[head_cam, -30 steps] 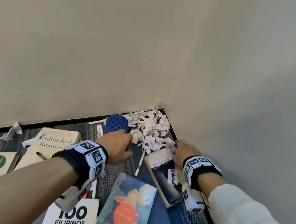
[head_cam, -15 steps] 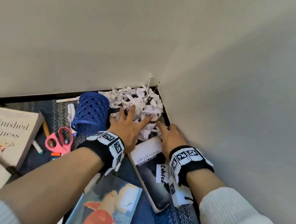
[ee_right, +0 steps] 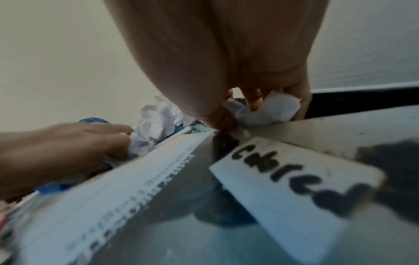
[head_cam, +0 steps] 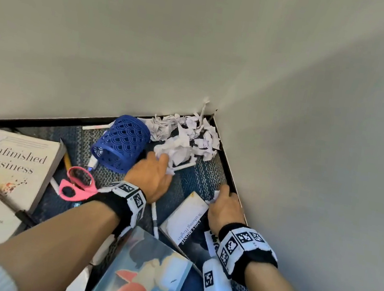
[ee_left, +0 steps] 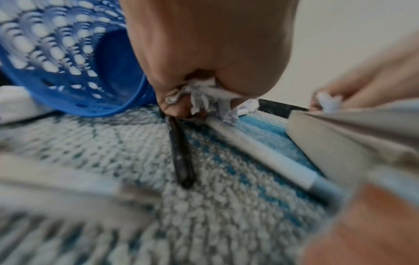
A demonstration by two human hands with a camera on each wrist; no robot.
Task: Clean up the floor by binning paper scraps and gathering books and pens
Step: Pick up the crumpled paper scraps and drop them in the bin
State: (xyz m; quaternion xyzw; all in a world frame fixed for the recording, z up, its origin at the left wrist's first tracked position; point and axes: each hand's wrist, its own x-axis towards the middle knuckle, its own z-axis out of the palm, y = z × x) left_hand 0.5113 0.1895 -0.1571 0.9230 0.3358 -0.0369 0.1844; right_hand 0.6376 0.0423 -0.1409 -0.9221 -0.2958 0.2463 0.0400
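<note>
Near: "Unfinished Business" book [head_cam: 4, 177] on carpet; "Wuthering Heights" book [head_cam: 185, 219] under right hand [head_cam: 225, 207], which pinches a paper scrap [ee_right: 269, 109]. Left hand [head_cam: 151, 176] clutches paper scraps [ee_left: 211, 98]. Blue mesh bin [head_cam: 121, 142] tipped over, contents unclear. Scrap pile [head_cam: 187, 134] in floor corner.

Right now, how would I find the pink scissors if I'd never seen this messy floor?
Find the big pale book titled Unfinished Business. Just right of it, on the blue carpet, lie the scissors, below the tipped blue basket. They alone are bright pink with two loop handles.
</note>
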